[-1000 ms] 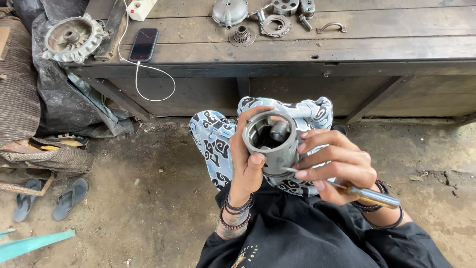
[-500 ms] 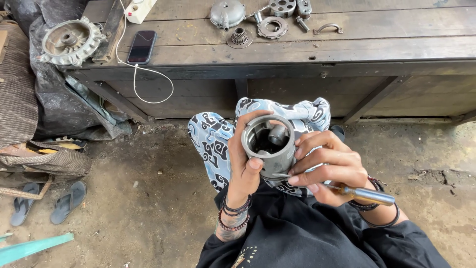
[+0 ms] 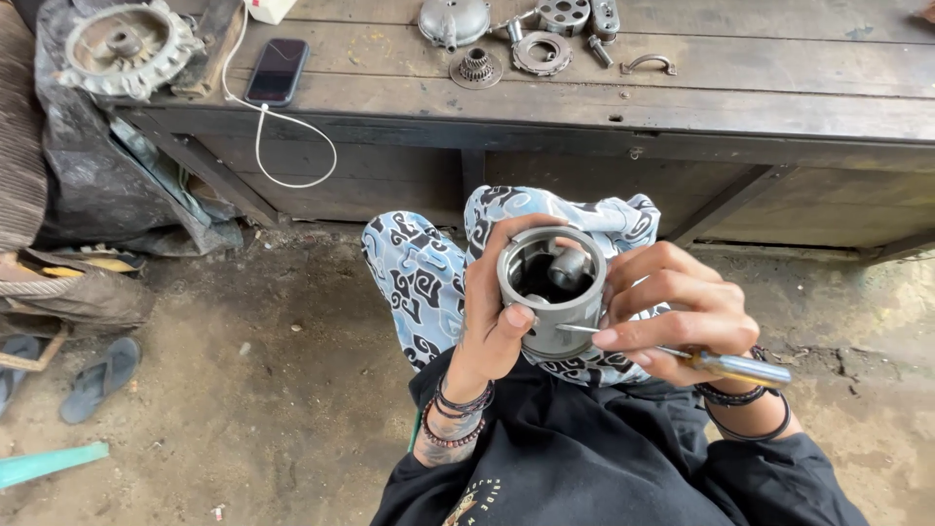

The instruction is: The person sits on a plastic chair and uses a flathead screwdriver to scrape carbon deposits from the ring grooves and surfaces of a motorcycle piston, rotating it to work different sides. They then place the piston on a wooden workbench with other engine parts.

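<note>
The left hand (image 3: 492,317) is wrapped around a grey metal piston (image 3: 552,289), open end up, thumb pressed on its near wall and fingers curled behind it; the piston sits above the person's lap, over the blue-and-white patterned trousers (image 3: 414,273). The right hand (image 3: 682,312) is closed on a small screwdriver (image 3: 726,365) with a metal handle; its thin tip touches the piston's lower right side, just under the rim grooves; the right fingers also rest against the piston's wall.

Beyond the knees stands a low wooden bench (image 3: 740,107); near its left edge lies a dark phone (image 3: 277,71) with a white cable (image 3: 292,146) hanging over the front edge; toward the middle of its far edge lie several metal engine parts, among them a small gear (image 3: 476,67) and a ring-shaped part (image 3: 542,53); at the left corner rests a round toothed housing (image 3: 127,49). A sandal (image 3: 97,380) lies on the dirt floor (image 3: 243,390).
</note>
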